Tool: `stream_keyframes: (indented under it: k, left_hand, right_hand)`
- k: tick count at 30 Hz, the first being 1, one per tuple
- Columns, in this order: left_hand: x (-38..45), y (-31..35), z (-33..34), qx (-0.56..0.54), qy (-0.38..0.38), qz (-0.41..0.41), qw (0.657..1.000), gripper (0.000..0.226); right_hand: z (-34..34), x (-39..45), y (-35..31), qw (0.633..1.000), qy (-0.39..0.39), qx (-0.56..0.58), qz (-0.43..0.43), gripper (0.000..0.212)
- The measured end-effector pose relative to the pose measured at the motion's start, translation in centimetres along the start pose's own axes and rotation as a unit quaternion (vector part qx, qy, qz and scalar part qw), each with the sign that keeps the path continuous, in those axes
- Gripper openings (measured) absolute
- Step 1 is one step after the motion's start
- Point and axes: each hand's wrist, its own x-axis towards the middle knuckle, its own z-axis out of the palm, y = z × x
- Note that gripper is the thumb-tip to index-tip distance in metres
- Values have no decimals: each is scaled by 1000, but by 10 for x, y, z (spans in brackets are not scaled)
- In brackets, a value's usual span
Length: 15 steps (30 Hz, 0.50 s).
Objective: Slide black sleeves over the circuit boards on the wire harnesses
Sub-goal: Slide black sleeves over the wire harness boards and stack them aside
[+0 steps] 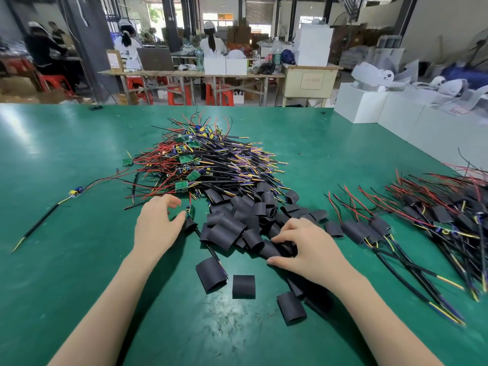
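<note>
We see a bright, evenly lit scene: daylight enters through the windows (260,18) at the far wall, which are blown out to white. The green table (79,159) carries pale glare patches on its left part and near its front edge. Our forearms cast soft shadows on the table. Wide-angle distortion bends the table's far edge; the harnesses (449,215) at its right edge are blurred, and the far workers look soft

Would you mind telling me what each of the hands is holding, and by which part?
The left hand pinches a black sleeve on a wire harness just below its circuit board. The right hand rests on the sleeve pile; any grip is unclear.
</note>
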Motion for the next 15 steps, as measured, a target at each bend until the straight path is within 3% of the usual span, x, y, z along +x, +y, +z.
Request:
stream_keyframes:
  k: [5,7,12,15]
  left_hand:
    - [2,1,8,30,-82,-20,996,41]
    - [3,3,12,48,-99,-19,994,40]
    - [6,2,16,8,-79,-53,995,29]
    - [7,3,13,-114,-41,-112,986,19]
  right_hand:
    - [-1,-1,-2,1000,5,12,2,38]
    - [0,-1,-3,1000,18,25,8,34]
    - [-3,1,-4,992,73,94,32,25]
    - [-7,1,-4,983,101,146,48,23]
